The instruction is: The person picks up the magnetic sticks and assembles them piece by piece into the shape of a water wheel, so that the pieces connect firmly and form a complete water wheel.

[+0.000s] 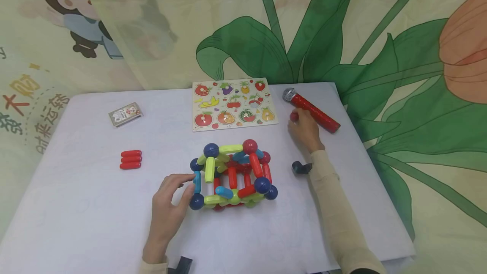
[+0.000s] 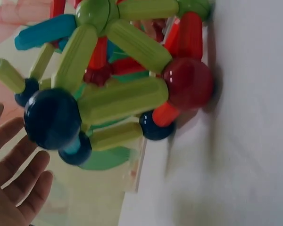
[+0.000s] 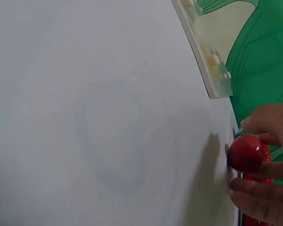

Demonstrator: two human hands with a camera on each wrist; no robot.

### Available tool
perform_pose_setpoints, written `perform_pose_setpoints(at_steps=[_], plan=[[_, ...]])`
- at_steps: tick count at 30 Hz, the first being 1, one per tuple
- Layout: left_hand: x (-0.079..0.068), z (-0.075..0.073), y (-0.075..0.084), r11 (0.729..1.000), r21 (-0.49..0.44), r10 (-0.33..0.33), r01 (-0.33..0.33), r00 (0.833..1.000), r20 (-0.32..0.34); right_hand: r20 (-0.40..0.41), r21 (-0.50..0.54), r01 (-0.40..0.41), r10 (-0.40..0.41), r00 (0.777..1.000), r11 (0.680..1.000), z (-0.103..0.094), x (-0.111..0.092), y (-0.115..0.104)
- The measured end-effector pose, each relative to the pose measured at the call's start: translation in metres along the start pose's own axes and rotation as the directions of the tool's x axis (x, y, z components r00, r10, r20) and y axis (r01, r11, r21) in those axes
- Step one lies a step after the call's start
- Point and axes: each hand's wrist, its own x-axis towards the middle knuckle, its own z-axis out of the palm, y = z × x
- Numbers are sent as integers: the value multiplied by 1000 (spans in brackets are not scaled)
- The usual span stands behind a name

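Observation:
A frame of magnetic sticks and balls (image 1: pixel 232 181) in lime, red, light blue and dark blue stands on the table before me. My left hand (image 1: pixel 171 202) is at its left side, fingertips right at an upright light blue stick (image 1: pixel 197 182). In the left wrist view its loosely spread fingers (image 2: pixel 30 165) lie beside a dark blue ball (image 2: pixel 53 118). Farther off to the right, my right hand (image 1: pixel 305 129) pinches a red ball (image 3: pixel 245 154) between thumb and fingers, close over the table. Just behind that hand lies a red glittery microphone (image 1: pixel 316 112) with a silver head.
A fruit puzzle board (image 1: pixel 234 105) lies at the back middle of the white table (image 1: pixel 83 210). At the left are a small card box (image 1: pixel 125 114) and three red sticks (image 1: pixel 131 160) side by side. A printed cloth (image 1: pixel 163 20) hangs behind the table.

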Motion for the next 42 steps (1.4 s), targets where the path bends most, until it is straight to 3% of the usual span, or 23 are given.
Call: perform_pose_setpoints(at_steps=[6,9,11,14,17,19,21,23,26,30,34,42], plan=[[-2,10,18,998,2,64,-65,993,96,78,84,41,-48,996,996,3,-10,-8],[-1,14,24,996,-10,91,-90,989,116,23,175,157,-163,986,972,-8,-37,-26],[0,15,26,995,-27,102,-99,988,117,-67,245,297,-289,955,923,-20,-64,-46],[2,17,26,994,-42,107,-102,987,117,-180,303,522,-490,853,797,-38,-114,-82],[3,18,25,994,-56,105,-99,987,120,-214,301,707,-677,704,640,-46,-166,-114],[3,19,24,992,-55,118,-113,987,105,-205,259,784,-761,616,565,-43,-194,-131],[2,19,23,990,-57,133,-128,988,84,-201,200,832,-810,551,517,-33,-213,-143],[2,19,21,986,-66,154,-150,986,61,-198,127,852,-829,523,507,-21,-225,-151],[0,19,20,983,-88,163,-159,986,42,-208,42,847,-825,526,530,-3,-232,-156],[-2,21,21,986,-104,138,-132,989,49,-211,-9,814,-797,565,580,7,-233,-157],[-4,21,21,990,-112,95,-86,992,82,-183,-16,792,-781,598,610,8,-232,-157],[-6,15,20,988,-142,77,-58,988,131,-129,-19,772,-767,628,635,4,-232,-151]])
